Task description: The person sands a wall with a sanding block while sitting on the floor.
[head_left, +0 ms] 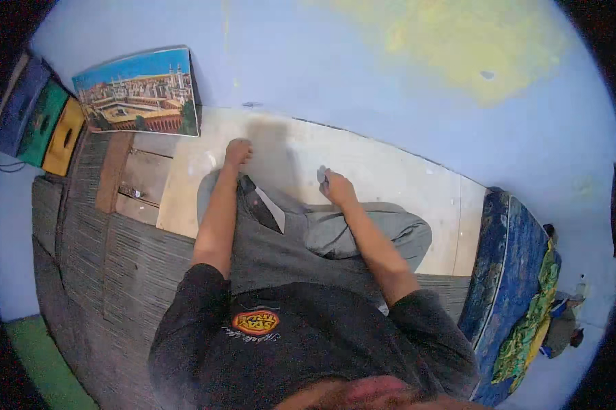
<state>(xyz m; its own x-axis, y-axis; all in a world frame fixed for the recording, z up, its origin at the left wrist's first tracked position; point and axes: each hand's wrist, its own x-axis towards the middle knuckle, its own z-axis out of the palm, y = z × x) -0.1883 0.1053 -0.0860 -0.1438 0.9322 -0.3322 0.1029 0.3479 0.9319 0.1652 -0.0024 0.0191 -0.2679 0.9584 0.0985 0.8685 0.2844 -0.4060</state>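
Head view: left hand (238,152) curled, can't tell if holding anything; right hand (339,189) pinching small grey piece (322,175) above pale board (383,160). Dark-and-white piece (261,205) on grey trousers (335,236), near left hand. Risk: slight pinch could drop grey piece; posture shift could slide dark-and-white piece. Edges: wall (287,55) far, exposed planks (144,172) left, blue mattress (489,253) right. Most room: board, right side.

The only lettering you can make out is on your black shirt (335,335). On the left of your chest sits a rounded emblem (256,320) in orange-red, filled with bold block letters in two lines. Beside it, you have slanting pale script (260,335), thin, small and partly blurred in this view.
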